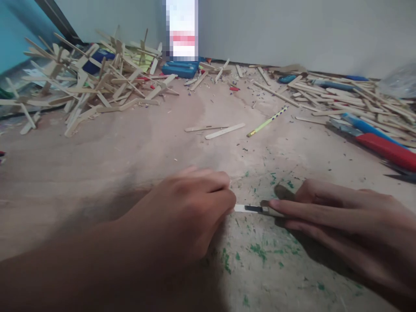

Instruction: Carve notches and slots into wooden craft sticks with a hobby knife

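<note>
Near the middle of the table, my left hand (pixel 191 208) is closed around a pale wooden stick (pixel 239 208), whose short end sticks out past the fingers to the right. My right hand (pixel 328 212) pinches a craft knife (pixel 268 211) by its slim handle. The knife's dark blade lies over the stick's exposed end, pointing left. Most of the stick is hidden under my left hand.
Two loose sticks (pixel 225 131) and a yellow-green pencil (pixel 268 121) lie beyond my hands. Joined sticks (pixel 87 82) pile up at the back left, loose sticks (pixel 344 97) at the back right. A red-handled tool (pixel 386 149) lies right; a blue box (pixel 180 69) stands behind.
</note>
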Available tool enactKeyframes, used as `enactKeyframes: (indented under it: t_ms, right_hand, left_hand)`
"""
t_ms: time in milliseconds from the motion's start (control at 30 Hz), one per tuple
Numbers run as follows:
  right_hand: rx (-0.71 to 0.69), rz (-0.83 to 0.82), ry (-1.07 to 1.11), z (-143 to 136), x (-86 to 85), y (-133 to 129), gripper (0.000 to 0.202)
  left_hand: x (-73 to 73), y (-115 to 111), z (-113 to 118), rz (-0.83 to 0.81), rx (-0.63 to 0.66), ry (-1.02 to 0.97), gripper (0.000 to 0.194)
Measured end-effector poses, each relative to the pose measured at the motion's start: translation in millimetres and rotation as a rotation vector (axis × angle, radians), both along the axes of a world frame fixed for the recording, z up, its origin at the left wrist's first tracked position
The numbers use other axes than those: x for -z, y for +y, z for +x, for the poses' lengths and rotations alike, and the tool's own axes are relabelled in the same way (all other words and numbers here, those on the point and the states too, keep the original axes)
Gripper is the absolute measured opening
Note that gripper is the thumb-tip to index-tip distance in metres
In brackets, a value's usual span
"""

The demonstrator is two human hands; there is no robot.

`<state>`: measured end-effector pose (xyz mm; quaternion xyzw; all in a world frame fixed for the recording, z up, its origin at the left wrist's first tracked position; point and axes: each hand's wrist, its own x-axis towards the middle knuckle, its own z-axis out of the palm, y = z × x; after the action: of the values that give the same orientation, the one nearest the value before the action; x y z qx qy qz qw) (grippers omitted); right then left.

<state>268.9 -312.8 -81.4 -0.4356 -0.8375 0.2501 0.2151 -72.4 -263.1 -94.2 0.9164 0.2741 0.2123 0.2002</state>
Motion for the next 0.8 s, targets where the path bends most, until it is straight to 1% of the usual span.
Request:
enactKeyframes:
  t_ms: [233, 433, 533, 667, 800]
  right_hand:
    - [-0.038, -0.017, -0.025, 2.5, -5.3, 0.4, 0.034]
    - [-0.067, -0.028, -0.005, 2.4, -1.5, 4.3, 0.037]
    - [-0.086, -0.006, -0.006, 1.2, 0.5, 5.0, 0.036]
    - [-0.101, -0.011, -0.027, -0.2, 0.2, 4.0, 0.034]
    - [-0.086, -0.03, -0.017, 1.6, -1.6, 4.7, 0.035]
  left_hand:
    - [-3.8, 0.8, -0.6, -0.017, -0.005, 0.032, 0.036]
    - [-3.0, 2.3, 1.8, -0.018, -0.01, 0.014, 0.038]
    - [-2.5, 0.4, 0.9, -0.019, -0.001, 0.011, 0.036]
    - [-5.1, -1.6, 0.2, -0.032, -0.021, 0.028, 0.035]
    - [-7.0, -0.3, 1.3, -0.025, -0.021, 0.026, 0.035]
